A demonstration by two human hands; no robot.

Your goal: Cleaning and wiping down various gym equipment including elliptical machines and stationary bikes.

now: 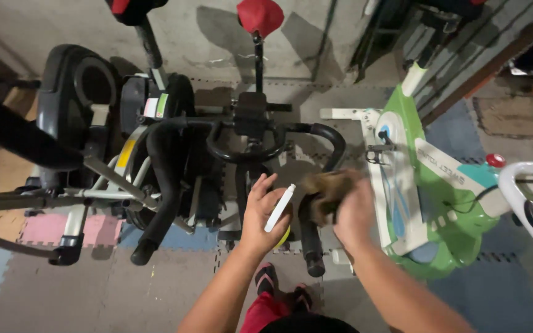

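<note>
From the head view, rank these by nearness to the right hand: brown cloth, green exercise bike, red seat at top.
1. Brown cloth: under the right hand, on the black handlebar.
2. Green exercise bike: just to its right.
3. Red seat: far up, top centre.

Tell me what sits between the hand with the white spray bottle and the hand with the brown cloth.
In the head view, a black handlebar grip runs between the left hand, holding the white spray bottle, and the right hand, which presses the brown cloth on it.

The right hand (354,213) and its brown cloth (327,188) are motion-blurred. The cloth hides part of the black handlebar (309,240); the white handlebar (528,185) is cut off at the right edge
</note>
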